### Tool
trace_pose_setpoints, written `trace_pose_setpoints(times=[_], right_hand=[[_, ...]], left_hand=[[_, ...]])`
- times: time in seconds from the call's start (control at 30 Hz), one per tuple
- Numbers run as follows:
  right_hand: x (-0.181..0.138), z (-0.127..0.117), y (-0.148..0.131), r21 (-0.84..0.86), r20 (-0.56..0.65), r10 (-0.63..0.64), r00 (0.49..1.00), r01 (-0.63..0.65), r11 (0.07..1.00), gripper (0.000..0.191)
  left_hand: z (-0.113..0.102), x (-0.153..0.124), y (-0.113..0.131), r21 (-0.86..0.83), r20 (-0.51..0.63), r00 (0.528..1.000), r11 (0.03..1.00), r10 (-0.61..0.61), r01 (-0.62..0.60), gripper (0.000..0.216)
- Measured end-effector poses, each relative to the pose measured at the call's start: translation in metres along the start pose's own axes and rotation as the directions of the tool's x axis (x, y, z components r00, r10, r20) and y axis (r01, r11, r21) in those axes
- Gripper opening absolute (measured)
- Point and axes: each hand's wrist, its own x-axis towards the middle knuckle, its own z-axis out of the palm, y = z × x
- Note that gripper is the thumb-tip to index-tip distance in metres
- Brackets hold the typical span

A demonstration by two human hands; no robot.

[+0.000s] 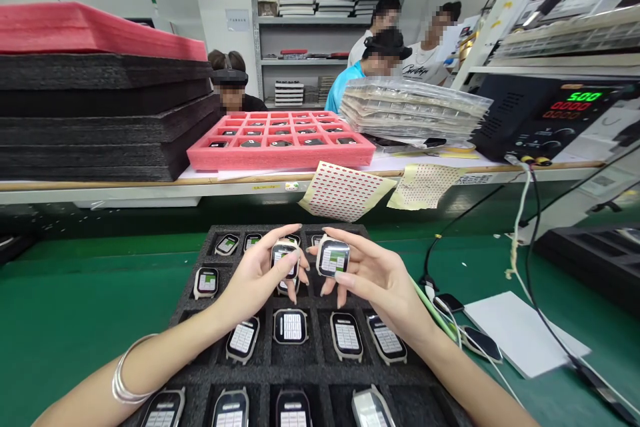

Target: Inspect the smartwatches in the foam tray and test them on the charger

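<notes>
A: Where are the two things we're tagging?

B: Both held up above the black foam tray [317, 373]: left watch [281, 253] in the left hand [263, 272], right watch [332, 256] in the right hand [377, 273]

A: How do we mark the hands?

B: Both half curled, each pinching its watch. Left thumb lies across the screen, fingers behind; right index sits along the top edge, thumb near the lower edge, other fingers loosely spread

A: Handling?

B: We'd guess light and stiff, with a slick, breakable screen. We see no straps, so not much to hook onto

A: Best hold?

B: We'd pinch the pale rim on opposite sides, clear of the screen; the foam below looks soft enough to cushion a slip
</notes>
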Motion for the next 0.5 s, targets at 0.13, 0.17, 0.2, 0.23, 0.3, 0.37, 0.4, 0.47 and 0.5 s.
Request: trace_pose_setpoints(times=[0.13, 0.17, 0.2, 0.23, 0.3, 0.37, 0.4, 0.47, 0.5], right_hand=[[0.0006, -0.0016, 0.0018, 0.017, 0.016, -0.004, 1.0, 0.004, 1.0, 0.047], [0.0006, -0.002, 0.002, 0.021, 0.017, -0.005, 1.0, 0.005, 1.0, 0.047], [0.0006, -0.0023, 0.0022, 0.023, 0.016, -0.006, 1.0, 0.005, 1.0, 0.047], [0.0005, -0.0026, 0.0022, 0.023, 0.015, -0.005, 1.0, 0.005, 1.0, 0.047], [0.0006, -0.003, 0.002, 0.018, 0.011, -0.004, 1.0, 0.003, 1.0, 0.048], [0.0009, -0.0031, 0.0016, 0.011, 0.008, 0.0, 1.0, 0.0, 1.0, 0.048], [0.0012, -0.003, 0.0014, 0.009, 0.007, 0.001, 1.0, -0.001, 1.0, 0.048], [0.0015, -0.0028, 0.0012, -0.003, 0.008, 0.004, 1.0, -0.004, 1.0, 0.05], [0.0014, -0.003, 0.0011, -0.017, 0.009, 0.005, 1.0, -0.005, 1.0, 0.052]], left_hand=[[0.0004, -0.0007, 0.0002, -0.071, 0.014, 1.0, 0.997, 0.004, -0.003, 0.062], [0.0008, -0.001, 0.0005, -0.092, 0.02, 1.0, 0.996, 0.007, -0.005, 0.067], [0.0013, -0.0012, 0.0007, -0.106, 0.023, 1.0, 0.994, 0.01, -0.008, 0.071], [0.0018, -0.0014, 0.0008, -0.112, 0.022, 1.0, 0.994, 0.01, -0.007, 0.074], [0.003, -0.0017, 0.0009, -0.105, 0.01, 1.0, 0.995, -0.002, 0.003, 0.075], [0.0038, -0.002, 0.0009, -0.084, -0.005, 1.0, 0.996, -0.019, 0.019, 0.073], [0.0039, -0.0022, 0.0007, -0.078, -0.008, 1.0, 0.997, -0.025, 0.024, 0.072], [0.0038, -0.0027, 0.0, -0.074, -0.004, 1.0, 0.997, -0.025, 0.024, 0.071], [0.0036, -0.003, -0.0008, -0.071, 0.004, 1.0, 0.997, -0.022, 0.022, 0.073]])
